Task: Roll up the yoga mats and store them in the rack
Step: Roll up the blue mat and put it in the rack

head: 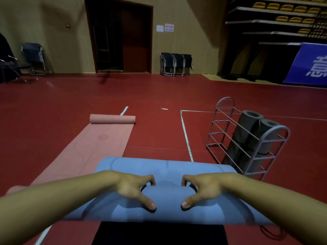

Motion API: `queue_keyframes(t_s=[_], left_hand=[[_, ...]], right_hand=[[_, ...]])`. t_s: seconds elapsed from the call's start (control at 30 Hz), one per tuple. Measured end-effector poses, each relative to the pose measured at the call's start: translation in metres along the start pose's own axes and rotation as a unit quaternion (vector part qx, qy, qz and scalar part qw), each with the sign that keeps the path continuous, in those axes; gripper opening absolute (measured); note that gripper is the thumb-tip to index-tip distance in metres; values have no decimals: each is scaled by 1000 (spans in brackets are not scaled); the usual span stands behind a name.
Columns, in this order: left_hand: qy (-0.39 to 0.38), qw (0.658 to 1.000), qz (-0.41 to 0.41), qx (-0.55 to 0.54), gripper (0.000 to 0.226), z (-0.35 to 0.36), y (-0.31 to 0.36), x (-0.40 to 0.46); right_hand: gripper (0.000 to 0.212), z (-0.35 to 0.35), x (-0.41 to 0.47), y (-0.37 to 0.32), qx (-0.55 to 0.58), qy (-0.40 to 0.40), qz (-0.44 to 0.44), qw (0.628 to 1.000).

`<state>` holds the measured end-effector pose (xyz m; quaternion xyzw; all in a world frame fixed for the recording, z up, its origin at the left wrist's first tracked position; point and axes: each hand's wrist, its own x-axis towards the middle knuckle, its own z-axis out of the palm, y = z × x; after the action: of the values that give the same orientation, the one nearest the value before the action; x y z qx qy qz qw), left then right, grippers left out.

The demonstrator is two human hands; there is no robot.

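The rack (247,137) stands off to the right, the blue mat (166,193) lies rolled crosswise right in front, left hand (131,189) and right hand (205,189) curled over it side by side, equally near.

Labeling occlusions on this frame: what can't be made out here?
- Blue mat, head view: how much is rolled; left hand, right hand and both forearms cover it.
- Fingertips of both hands: curled over the roll's far side.
- Rack: whether the grey rolls sit inside or behind it.
- Wall notices: too small to read.
- Blue banner: cut by the right edge.
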<state>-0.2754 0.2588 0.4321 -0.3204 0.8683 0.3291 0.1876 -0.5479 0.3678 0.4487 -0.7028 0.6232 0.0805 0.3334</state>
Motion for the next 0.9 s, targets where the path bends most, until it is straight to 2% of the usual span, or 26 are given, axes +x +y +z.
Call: queue_keyframes(t_s=[0.1, 0.23, 0.33, 0.47, 0.6, 0.7, 0.9], left_hand=[[-14, 1000, -3, 2, 65, 3, 0, 2], [13, 995, 19, 97, 68, 2, 0, 9], [10, 995, 25, 95, 74, -1, -1, 13], [46, 995, 15, 90, 83, -6, 1, 16], [56, 987, 19, 152, 90, -3, 5, 18], [70, 986, 36, 149, 89, -4, 6, 21], [58, 983, 49, 167, 89, -11, 5, 32]], right_hand=[[62, 3, 4, 2, 7, -3, 6, 1000], [67, 5, 8, 4, -11, 18, 7, 1000], [67, 1, 9, 2, -26, 11, 14, 1000], [68, -4, 8, 0, -6, 0, 35, 999], [56, -6, 12, 1, 19, -17, 49, 998], [50, -3, 16, 4, 24, -7, 48, 999], [75, -3, 16, -6, -91, 49, 11, 995]])
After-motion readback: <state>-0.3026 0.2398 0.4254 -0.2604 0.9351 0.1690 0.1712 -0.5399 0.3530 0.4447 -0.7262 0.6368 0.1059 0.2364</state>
